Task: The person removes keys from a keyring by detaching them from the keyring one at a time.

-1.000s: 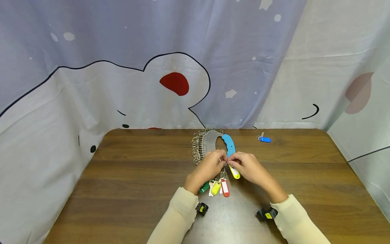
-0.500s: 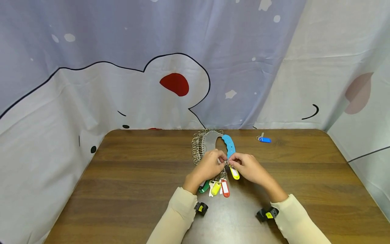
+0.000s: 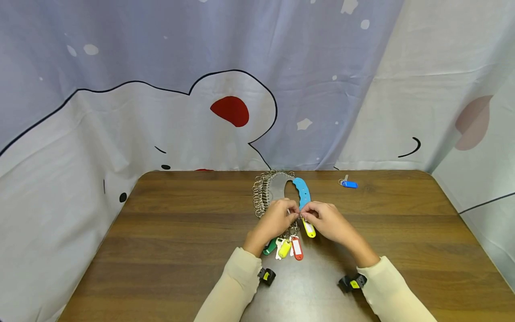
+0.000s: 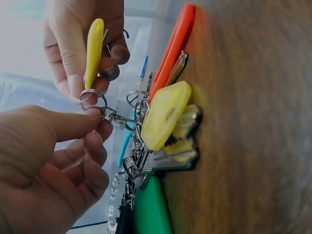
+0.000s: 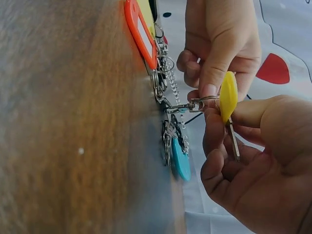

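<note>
A grey curved metal key holder [image 3: 276, 187] with a blue handle [image 3: 302, 193] lies on the table, its outer edge lined with small rings and snap hooks. At its near end my left hand [image 3: 277, 219] pinches a metal swivel snap hook [image 4: 116, 117] by its ring end. Right beside it, my right hand [image 3: 325, 219] pinches the split ring [image 4: 90, 99] of a yellow key tag [image 5: 228, 97], fingertips almost meeting the left ones. A key [image 5: 233, 141] hangs behind that tag. The two rings overlap in the left wrist view.
A green tag [image 3: 270, 247], another yellow tag [image 3: 284, 248] and a red tag [image 3: 297, 248] with keys hang from the holder's near end. A blue tag [image 3: 350, 184] with a key lies at the back right. A printed curtain [image 3: 169, 125] rises behind the wooden table [image 3: 181, 259].
Both hands stay almost in place at the near end of the holder, with only slight shifts of the fingers. The yellow tag under the right hand has swung slightly.
</note>
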Tool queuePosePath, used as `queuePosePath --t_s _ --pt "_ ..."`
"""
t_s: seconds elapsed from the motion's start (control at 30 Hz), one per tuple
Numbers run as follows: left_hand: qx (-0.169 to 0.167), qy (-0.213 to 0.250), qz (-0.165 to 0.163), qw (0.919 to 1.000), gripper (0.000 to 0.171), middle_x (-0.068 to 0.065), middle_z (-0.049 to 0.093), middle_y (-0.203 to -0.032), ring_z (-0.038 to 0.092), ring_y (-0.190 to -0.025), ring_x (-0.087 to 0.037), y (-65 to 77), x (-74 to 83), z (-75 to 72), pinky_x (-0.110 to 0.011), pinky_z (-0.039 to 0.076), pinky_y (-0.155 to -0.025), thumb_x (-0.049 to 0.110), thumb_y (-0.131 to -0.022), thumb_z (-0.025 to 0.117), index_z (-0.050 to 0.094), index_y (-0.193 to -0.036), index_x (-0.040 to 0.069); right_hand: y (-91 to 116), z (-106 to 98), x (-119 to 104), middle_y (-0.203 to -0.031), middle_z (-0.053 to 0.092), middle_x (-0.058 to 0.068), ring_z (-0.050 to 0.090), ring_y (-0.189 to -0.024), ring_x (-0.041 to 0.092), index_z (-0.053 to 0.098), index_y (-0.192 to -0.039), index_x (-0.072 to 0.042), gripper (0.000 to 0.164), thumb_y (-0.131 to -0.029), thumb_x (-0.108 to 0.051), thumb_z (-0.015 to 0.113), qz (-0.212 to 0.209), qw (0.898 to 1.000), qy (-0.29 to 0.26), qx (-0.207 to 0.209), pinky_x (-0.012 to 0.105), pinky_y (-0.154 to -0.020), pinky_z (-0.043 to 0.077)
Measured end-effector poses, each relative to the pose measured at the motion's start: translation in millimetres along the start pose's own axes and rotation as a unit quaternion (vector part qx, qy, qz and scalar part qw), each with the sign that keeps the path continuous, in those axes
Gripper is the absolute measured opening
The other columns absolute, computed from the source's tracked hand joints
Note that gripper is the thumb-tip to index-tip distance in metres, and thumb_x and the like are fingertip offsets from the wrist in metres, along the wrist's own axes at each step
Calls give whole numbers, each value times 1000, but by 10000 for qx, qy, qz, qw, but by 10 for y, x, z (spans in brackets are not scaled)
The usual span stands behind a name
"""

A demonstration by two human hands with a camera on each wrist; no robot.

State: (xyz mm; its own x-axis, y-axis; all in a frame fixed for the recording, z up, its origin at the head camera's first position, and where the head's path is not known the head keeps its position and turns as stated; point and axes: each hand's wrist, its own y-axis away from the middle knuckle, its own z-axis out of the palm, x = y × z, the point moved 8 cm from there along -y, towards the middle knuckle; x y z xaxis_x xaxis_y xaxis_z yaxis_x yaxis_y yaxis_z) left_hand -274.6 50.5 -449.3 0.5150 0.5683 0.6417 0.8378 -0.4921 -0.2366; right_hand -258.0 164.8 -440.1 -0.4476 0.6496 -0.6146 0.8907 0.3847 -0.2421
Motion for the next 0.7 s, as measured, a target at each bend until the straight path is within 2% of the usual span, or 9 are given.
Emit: queuePosePath --t_s 0.27,0.43,0.5,0.6,0.7 --pt "260 -212 201 9992 6 1 65 -81 54 -71 -11 6 46 -23 -23 47 -62 6 -85 71 70 -84 12 -4 -5 20 -81 70 -2 56 -68 10 73 -90 -12 8 -92 -12 65 -44 9999 132 92 33 -63 50" --pt "522 -111 -106 9985 6 0 65 -74 56 -66 -9 -6 -7 -70 -20 47 -59 8 -83 74 69 -80 10 1 -12 15 -78 67 -2 54 -66 11 72 -90 -10 8 -92 -11 65 -67 9999 3 113 33 -61 49" --pt "532 86 -300 9981 7 0 65 -70 55 -62 -8 -9 -40 -83 -19 47 -56 9 -83 73 69 -77 9 2 -13 11 -77 66 -2 53 -65 11 72 -90 -9 8 -92 -10 65 -80 9999 -46 127 32 -60 48" --pt "340 675 -624 9952 7 -3 68 -69 55 -58 -7 -8 -102 -62 -19 46 -54 9 -84 71 72 -78 6 3 -8 3 -76 65 -3 52 -64 11 72 -90 -9 8 -92 -10 64 -121 9998 -80 116 32 -59 47" --pt "113 1467 -960 9844 9 -10 72 -76 55 -60 -8 4 -162 -26 -20 46 -55 7 -85 68 74 -81 2 4 -3 -5 -76 64 -4 52 -64 11 72 -90 -11 9 -93 -11 64 -130 9998 -96 93 31 -59 48"
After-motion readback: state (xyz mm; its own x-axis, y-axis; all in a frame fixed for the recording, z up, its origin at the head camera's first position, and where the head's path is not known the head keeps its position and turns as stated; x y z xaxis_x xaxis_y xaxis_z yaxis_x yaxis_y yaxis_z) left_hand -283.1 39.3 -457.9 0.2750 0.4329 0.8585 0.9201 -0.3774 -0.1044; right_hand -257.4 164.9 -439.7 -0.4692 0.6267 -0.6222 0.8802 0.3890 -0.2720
